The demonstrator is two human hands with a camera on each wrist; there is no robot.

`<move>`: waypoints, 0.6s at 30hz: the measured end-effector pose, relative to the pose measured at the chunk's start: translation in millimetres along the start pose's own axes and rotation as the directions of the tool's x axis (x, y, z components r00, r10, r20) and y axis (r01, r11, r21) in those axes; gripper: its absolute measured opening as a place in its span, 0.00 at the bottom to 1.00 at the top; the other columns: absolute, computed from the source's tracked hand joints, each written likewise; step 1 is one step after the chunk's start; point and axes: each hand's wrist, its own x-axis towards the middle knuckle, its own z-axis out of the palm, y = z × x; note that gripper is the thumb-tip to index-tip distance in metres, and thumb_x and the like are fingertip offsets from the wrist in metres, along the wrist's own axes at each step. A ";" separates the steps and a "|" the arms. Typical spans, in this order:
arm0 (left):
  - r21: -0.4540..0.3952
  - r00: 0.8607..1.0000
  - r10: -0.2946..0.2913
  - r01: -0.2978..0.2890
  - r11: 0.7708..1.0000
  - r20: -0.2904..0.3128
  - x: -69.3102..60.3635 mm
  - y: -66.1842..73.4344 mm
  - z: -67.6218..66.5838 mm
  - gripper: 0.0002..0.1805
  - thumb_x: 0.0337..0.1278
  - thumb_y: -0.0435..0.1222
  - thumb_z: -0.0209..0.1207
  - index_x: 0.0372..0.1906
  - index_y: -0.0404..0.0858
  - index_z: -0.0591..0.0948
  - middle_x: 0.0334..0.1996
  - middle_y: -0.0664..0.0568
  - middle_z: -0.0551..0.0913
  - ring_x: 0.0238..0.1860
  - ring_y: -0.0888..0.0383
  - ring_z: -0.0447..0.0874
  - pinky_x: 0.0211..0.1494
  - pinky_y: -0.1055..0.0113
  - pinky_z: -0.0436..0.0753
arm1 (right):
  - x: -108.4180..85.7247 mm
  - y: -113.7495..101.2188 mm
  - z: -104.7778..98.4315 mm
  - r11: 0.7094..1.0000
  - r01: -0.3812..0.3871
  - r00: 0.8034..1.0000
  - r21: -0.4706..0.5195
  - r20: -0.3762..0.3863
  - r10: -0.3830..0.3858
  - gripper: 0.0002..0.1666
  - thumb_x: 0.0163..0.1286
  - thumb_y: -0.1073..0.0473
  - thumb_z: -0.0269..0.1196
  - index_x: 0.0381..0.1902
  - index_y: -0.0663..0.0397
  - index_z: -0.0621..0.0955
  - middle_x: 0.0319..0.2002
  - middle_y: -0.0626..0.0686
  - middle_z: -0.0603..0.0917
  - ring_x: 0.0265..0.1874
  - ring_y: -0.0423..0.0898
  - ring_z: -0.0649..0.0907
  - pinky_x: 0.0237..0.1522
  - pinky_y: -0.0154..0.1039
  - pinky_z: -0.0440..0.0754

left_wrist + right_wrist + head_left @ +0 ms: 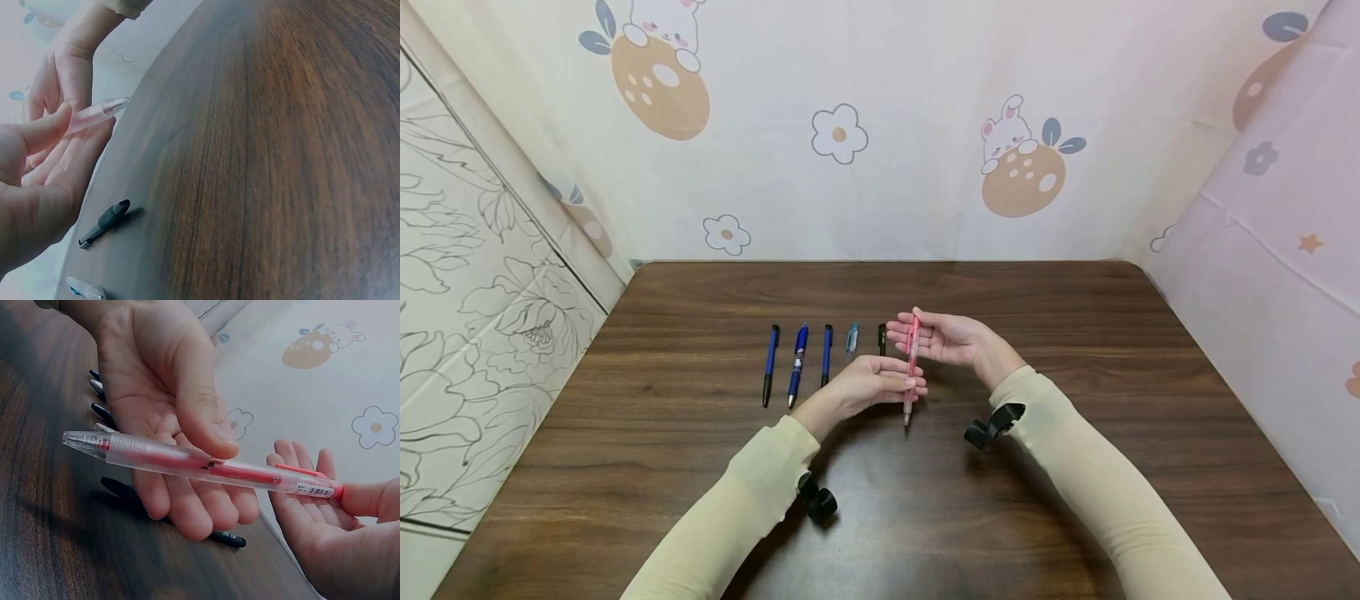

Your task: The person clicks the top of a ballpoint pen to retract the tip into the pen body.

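Observation:
A pink clear-barrelled pen (913, 346) is held above the table by both hands, its tip toward the near side. My left hand (868, 385) pinches the lower barrel between thumb and fingers. At the pen's other end is my right hand (958, 337), its thumb on the pink end button and its fingers stretched out behind the clip; the right wrist view shows the thumb (359, 499) against that end. A black pen (228, 539) lies on the table just beyond the hands, partly hidden by the left one.
Left of the hands, several pens lie in a row on the brown table (700, 467): a blue-and-black pen (771, 367), a blue pen (797, 367), another blue-and-black pen (827, 354) and a clear light-blue pen (852, 337). A patterned curtain (910, 192) hangs behind.

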 end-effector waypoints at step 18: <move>0.414 0.949 0.132 -0.002 0.910 -0.286 2.6 5.7 16.4 0.08 0.54 0.31 0.65 0.38 0.30 0.83 0.33 0.40 0.88 0.30 0.55 0.90 0.40 0.62 0.89 | 1.4 -1.1 -5.8 0.995 0.051 0.996 -0.084 -0.073 -0.057 0.33 0.77 0.50 0.43 0.73 0.60 0.56 0.43 0.52 0.87 0.45 0.44 0.86 0.50 0.36 0.85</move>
